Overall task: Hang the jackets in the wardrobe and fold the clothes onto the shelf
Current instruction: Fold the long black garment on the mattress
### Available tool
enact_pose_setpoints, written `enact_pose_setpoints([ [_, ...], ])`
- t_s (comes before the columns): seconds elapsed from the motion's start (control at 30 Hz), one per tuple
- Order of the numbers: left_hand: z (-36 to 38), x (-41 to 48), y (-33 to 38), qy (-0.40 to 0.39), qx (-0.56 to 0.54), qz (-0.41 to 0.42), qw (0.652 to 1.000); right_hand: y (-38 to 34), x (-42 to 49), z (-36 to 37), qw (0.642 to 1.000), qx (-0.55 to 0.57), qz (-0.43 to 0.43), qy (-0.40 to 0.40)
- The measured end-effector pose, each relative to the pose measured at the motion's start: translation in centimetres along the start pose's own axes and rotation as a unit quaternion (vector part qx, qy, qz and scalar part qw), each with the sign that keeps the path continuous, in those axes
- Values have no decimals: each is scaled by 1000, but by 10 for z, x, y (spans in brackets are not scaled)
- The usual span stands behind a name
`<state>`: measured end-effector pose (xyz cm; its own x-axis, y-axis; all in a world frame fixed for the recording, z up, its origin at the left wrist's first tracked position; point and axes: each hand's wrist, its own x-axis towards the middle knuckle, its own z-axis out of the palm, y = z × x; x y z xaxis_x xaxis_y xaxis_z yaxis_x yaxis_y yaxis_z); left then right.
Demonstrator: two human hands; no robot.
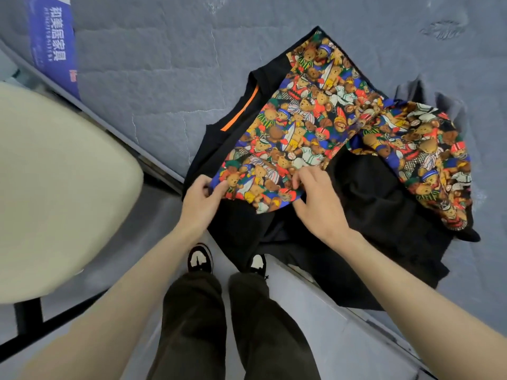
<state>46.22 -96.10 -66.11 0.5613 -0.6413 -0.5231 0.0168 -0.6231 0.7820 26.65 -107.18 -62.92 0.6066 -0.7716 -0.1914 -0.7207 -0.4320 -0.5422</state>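
A colourful teddy-bear print garment [307, 119] lies spread on the grey-blue mattress [153, 78], with one leg bent off to the right. Under it lies a black garment [365, 204] with an orange stripe [241, 109], hanging over the bed's edge. My left hand [204, 200] pinches the near left corner of the printed garment. My right hand [315, 198] pinches the same near edge a little to the right. Both hands sit at the mattress edge above my shoes.
A cream chair seat [55, 193] on a black frame stands at the left, close to the bed. A blue label [52, 42] with white writing runs across the mattress at the top left. The grey bed frame edge [315, 292] crosses diagonally beside my legs.
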Motion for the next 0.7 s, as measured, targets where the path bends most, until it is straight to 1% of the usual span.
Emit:
enact_pose_setpoints([
  [0.07, -15, -4, -10, 31, 59, 24, 997, -10, -5, 14, 999, -6, -11, -43],
  [0.13, -23, -3, -22, 55, 107, -4, 993, -14, -8, 29, 993, -47, -16, -104],
  [0.2, -26, 1, -33, 21, 149, -63, 987, -13, -12, 36, 986, -81, 10, -145],
  [0.23, -25, 1, -36, -4, 163, -80, 983, -12, -15, 37, 987, -76, 24, -136],
  [0.27, -23, 1, -37, -17, 177, -79, 981, -11, -19, 36, 992, -63, 33, -107],
  [0.33, -14, -5, -31, 3, 229, -26, 973, -8, -31, 31, 997, -49, 57, -27],
  [0.43, 9, -22, -9, 49, 309, 114, 943, 7, -59, 20, 987, -33, 146, 50],
  [0.5, 28, -34, 6, 34, 333, 200, 921, 24, -84, 15, 972, -53, 207, 93],
  [0.53, 38, -39, 12, 3, 339, 241, 909, 32, -99, 13, 961, -64, 241, 122],
  [0.6, 61, -50, 19, -94, 333, 315, 884, 49, -128, 11, 926, -44, 326, 184],
  [0.63, 73, -58, 22, -144, 324, 334, 873, 57, -142, 12, 902, -10, 375, 215],
  [0.7, 94, -71, 21, -216, 321, 347, 855, 72, -168, 13, 832, 81, 477, 272],
])
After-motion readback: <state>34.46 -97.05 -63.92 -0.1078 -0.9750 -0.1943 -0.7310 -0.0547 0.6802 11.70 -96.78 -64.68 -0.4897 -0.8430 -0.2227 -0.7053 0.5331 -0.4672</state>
